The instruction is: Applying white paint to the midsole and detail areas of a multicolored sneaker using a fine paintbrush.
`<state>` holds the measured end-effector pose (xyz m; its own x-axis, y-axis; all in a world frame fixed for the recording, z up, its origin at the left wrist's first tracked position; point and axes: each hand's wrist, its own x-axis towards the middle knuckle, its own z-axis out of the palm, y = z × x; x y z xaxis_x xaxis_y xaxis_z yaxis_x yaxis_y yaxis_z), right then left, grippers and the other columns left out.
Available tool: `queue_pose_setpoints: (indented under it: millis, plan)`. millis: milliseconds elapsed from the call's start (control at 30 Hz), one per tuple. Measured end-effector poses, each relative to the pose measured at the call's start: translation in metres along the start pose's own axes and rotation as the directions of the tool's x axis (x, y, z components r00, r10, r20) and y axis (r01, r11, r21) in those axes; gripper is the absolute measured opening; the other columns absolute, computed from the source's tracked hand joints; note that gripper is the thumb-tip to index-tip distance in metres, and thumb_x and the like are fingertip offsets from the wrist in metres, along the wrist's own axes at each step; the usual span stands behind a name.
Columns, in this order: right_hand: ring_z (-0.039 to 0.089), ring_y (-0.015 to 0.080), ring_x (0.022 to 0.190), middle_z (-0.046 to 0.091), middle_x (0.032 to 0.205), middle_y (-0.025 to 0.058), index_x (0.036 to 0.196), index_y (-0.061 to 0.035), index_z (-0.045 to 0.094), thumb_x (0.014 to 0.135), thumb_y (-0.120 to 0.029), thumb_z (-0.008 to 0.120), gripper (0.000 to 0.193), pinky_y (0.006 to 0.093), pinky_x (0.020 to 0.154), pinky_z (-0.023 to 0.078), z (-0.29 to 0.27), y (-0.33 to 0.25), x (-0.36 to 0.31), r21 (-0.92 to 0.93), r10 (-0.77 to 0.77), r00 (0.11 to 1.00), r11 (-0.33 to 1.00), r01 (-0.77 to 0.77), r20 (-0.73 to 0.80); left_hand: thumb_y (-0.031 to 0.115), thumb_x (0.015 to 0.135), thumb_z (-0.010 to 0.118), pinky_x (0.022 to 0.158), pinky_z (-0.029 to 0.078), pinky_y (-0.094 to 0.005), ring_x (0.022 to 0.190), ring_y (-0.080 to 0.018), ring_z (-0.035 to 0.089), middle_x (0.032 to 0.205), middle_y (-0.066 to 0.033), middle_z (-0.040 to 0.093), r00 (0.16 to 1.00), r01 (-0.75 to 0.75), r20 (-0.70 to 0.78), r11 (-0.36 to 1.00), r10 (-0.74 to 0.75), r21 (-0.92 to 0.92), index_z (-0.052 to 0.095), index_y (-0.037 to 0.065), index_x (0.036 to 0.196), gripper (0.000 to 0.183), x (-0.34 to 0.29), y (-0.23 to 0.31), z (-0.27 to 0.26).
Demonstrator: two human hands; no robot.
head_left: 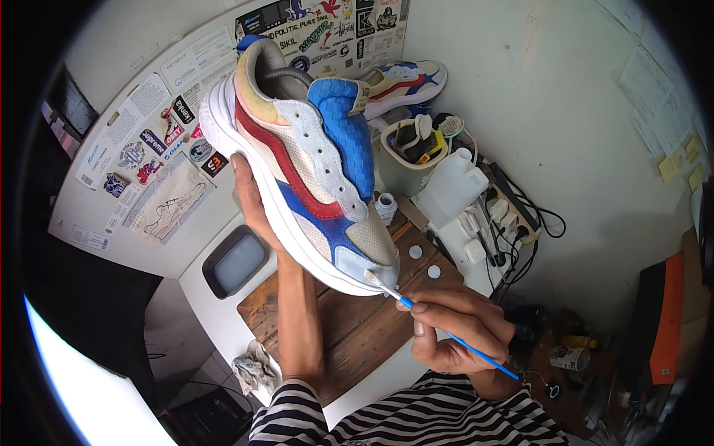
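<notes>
A multicoloured sneaker [327, 186] with cream mesh, a red stripe, blue panels and a thick white sole is held up over the table, toe toward me. My left hand [253, 201] grips it from beneath along the sole; most of its fingers are hidden behind the shoe. Inside the collar a grey coiled shoe tree [288, 73] shows. The lace holes carry no laces. Pinched in my right hand [461, 331] is a thin blue paintbrush [476, 352], its pale bristles touching the light grey toe panel.
The matching sneaker [407, 83] stands at the back. A brown wooden board [349, 342] lies on the white table with two small white caps. A dark-rimmed tray [236, 262] and crumpled cloth [254, 367] are left; a tool bin [405, 167], white jug [454, 186] and power strip [517, 204] are right.
</notes>
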<state>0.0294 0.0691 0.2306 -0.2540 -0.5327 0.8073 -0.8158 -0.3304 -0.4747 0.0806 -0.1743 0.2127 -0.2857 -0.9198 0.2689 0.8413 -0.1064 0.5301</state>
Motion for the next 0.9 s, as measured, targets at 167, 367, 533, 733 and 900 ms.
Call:
queue_pose_setpoints:
  millis: [167,367,533,733,900]
  plan:
    - [0.078,0.0246,0.078,0.077,0.096,0.0142,0.105,0.0008,0.075,0.083,0.003,0.077,0.023,0.0319,0.064,0.064,-0.010,0.004,-0.011,-0.003,0.019,0.999,1.000,-0.019,-0.029,0.045,0.112,0.047,0.106,0.049,-0.0345,0.121,-0.0193,0.063,0.139,-0.0135,0.063,1.000,-0.011,-0.008,1.000,0.012,0.020,0.050,-0.001,0.148,0.059,0.002,-0.002,0.000]
    - [0.078,0.0254,0.079,0.077,0.097,0.0141,0.107,0.0010,0.075,0.083,0.002,0.077,0.024,0.0319,0.066,0.064,0.004,-0.001,0.003,-0.003,-0.018,1.000,1.000,0.018,-0.013,0.045,0.112,0.045,0.106,0.049,-0.0341,0.120,-0.0187,0.064,0.137,-0.0134,0.064,1.000,0.006,0.009,1.000,-0.006,0.023,0.050,-0.001,0.147,0.058,-0.002,-0.001,0.001]
    - [0.078,0.0257,0.081,0.077,0.099,0.0142,0.108,0.0013,0.075,0.083,0.001,0.076,0.025,0.0323,0.069,0.065,0.005,0.002,0.001,-0.005,-0.022,1.000,1.000,0.022,0.000,0.044,0.112,0.046,0.106,0.049,-0.0347,0.119,-0.0187,0.064,0.137,-0.0136,0.064,0.999,-0.012,0.048,1.000,0.011,0.013,0.050,-0.001,0.147,0.058,-0.001,-0.003,0.001]
    - [0.078,0.0255,0.081,0.077,0.099,0.0152,0.107,0.0011,0.075,0.083,0.001,0.076,0.024,0.0324,0.068,0.065,-0.007,0.002,-0.013,-0.038,0.021,1.000,0.999,-0.021,-0.003,0.045,0.111,0.047,0.107,0.049,-0.0351,0.119,-0.0193,0.064,0.137,-0.0134,0.064,1.000,-0.010,0.025,1.000,0.009,0.007,0.051,0.000,0.147,0.058,0.001,-0.001,0.001]
    - [0.078,0.0258,0.080,0.077,0.098,0.0154,0.106,0.0012,0.075,0.082,0.002,0.077,0.025,0.0327,0.067,0.065,-0.013,0.004,-0.018,-0.029,0.054,0.998,0.998,-0.053,0.018,0.046,0.111,0.048,0.107,0.049,-0.0355,0.120,-0.0194,0.064,0.138,-0.0127,0.064,1.000,-0.004,0.010,1.000,0.004,0.014,0.050,0.001,0.148,0.058,0.002,-0.002,-0.001]
